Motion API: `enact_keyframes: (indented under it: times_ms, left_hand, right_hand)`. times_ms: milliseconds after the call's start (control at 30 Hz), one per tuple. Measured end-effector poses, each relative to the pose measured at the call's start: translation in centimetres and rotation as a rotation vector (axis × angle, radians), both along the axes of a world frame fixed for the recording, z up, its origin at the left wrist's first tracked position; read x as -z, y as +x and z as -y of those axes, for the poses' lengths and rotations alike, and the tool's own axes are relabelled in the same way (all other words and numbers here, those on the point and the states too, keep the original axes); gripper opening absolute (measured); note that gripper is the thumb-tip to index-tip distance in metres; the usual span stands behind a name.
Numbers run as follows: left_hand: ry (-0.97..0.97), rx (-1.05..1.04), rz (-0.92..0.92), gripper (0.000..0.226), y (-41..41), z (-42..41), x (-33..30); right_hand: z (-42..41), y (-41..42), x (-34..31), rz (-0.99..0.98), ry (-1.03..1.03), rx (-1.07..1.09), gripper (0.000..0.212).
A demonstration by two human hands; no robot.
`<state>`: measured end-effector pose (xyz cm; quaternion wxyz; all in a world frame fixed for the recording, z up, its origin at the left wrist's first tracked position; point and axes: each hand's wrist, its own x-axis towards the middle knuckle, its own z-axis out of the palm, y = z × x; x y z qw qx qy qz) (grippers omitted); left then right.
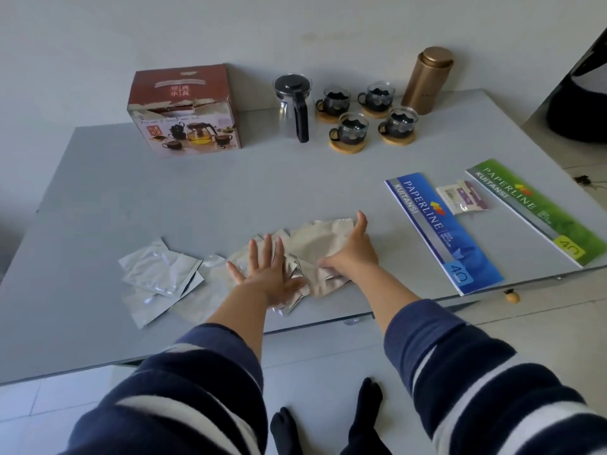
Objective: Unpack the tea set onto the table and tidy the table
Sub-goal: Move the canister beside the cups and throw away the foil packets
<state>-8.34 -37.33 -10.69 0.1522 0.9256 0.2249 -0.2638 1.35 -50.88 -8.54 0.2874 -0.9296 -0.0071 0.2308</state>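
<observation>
Left hand [267, 274] lies flat, fingers straight and spread, pressing crinkled silver foil packets [154, 274] on the smooth grey table [98, 198]; right hand [353, 249], fingers extended and thumb raised, rests on a cream packet [315, 241], gripping nothing. At the far edge by the pale wall stand one torn cardboard box [185, 108], one glass teapot [293, 108], four glass cups [351, 128] on round wooden coasters, and one bronze metal canister [427, 80]. Two long receipt books [440, 228] lie flat at right.

Shiny foil sachets [157, 272], glass cups [353, 128], wooden coasters [347, 147], matt table [164, 198]

gold canister [426, 81] | binder clip [584, 181] (floor) | dark bag [578, 103]
</observation>
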Motion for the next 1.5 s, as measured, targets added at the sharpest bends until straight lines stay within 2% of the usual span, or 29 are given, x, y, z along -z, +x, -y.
enact_keyframes:
  times_ms: [100, 167, 233, 300, 367, 433, 533, 667, 833, 900, 967, 1067, 1133, 1200, 1300, 1367, 1433, 1500]
  left_hand:
    - [-0.013, 0.002, 0.050, 0.091, -0.3, -0.1, 0.5]
    - [-0.032, -0.007, 0.063, 0.087, -0.3, -0.3, 0.8]
    - [-0.075, -0.043, 0.092, 0.084, -0.2, -0.4, 0.8]
    - [-0.142, -0.125, 0.176, 0.079, -0.3, -0.4, 0.5]
    - [-0.168, -0.201, 0.306, 0.073, -0.5, -0.8, -0.2]
    - [-0.114, -0.240, 0.414, 0.064, -1.0, -1.9, -0.8]
    - [0.002, -0.321, 0.444, 0.057, -2.3, -4.7, -1.2]
    - [0.141, -0.518, 0.359, 0.059, -4.6, -9.0, -1.0]
    - [0.183, -0.787, 0.071, 0.061, -8.5, -12.8, -0.1]
    - [0.167, -0.812, 0.024, 0.062, -9.4, -12.2, 0.4]
    - [0.171, -0.795, 0.053, 0.063, -9.3, -10.7, 0.6]
    - [0.174, -0.677, 0.119, 0.062, -7.8, -7.7, -0.3]
    - [0.140, -0.558, 0.144, 0.063, -6.8, -6.0, -0.9]
    - [0.086, -0.525, 0.170, 0.061, -6.1, -4.9, -1.1]
    - [0.042, -0.538, 0.210, 0.057, -6.0, -4.5, -0.7]
    - [0.030, -0.536, 0.254, 0.055, -6.4, -4.4, -0.6]
    - [-0.016, -0.541, 0.323, 0.051, -6.7, -4.5, -0.7]
    - [-0.092, -0.537, 0.395, 0.047, -6.9, -4.5, -0.5]
  right_hand:
    - [-0.5, 0.6, 0.3, -0.075, 0.045, 0.072, 0.120]
    - [-0.6, 1.0, -0.1, -0.174, 0.034, 0.107, 0.094]
    - [-0.9, 1.0, -0.2, -0.205, -0.043, 0.050, 0.071]
    - [-1.3, 0.7, 0.0, -0.204, -0.119, 0.010, 0.061]
    - [-1.9, 0.5, 0.3, -0.172, -0.173, 0.016, 0.067]
    - [-2.5, 0.3, 0.4, -0.128, -0.181, 0.027, 0.075]
    - [-3.1, 0.0, 0.3, -0.126, -0.150, 0.017, 0.083]
    - [-4.0, -0.7, 0.3, -0.153, -0.111, 0.024, 0.080]
    - [-4.7, -1.3, -0.2, -0.151, -0.034, 0.048, 0.078]
    - [-5.0, -1.9, -0.4, -0.150, -0.026, 0.060, 0.077]
    - [-5.3, -2.6, -0.2, -0.132, -0.031, 0.042, 0.077]
    - [-6.4, -4.1, 0.0, -0.080, -0.061, -0.029, 0.076]
    - [-7.6, -5.4, 0.5, -0.096, 0.029, -0.033, 0.074]
    - [-8.8, -6.4, 1.1, -0.174, 0.251, 0.055, 0.060]
    - [-9.6, -7.2, 1.0, -0.458, 0.525, 0.230, 0.038]
    - [-9.3, -7.3, 0.7, -0.595, 0.631, 0.285, 0.033]
    - [-9.0, -7.4, 1.5, -0.588, 0.659, 0.235, 0.027]
    - [-8.8, -7.9, 2.4, -0.512, 0.648, 0.230, 0.033]
